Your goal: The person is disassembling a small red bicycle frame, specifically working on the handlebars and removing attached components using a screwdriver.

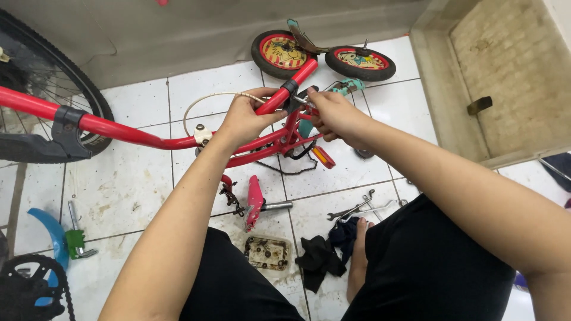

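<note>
The left hand has its grip clamped around the red bike frame, just below a black clamp. Right beside it, the right hand pinches a small metal tool against that clamp. Beyond the hands lie two training wheels. Nearer the knees, on the tiled floor: wrenches, a black rag, a parts tray.
</note>
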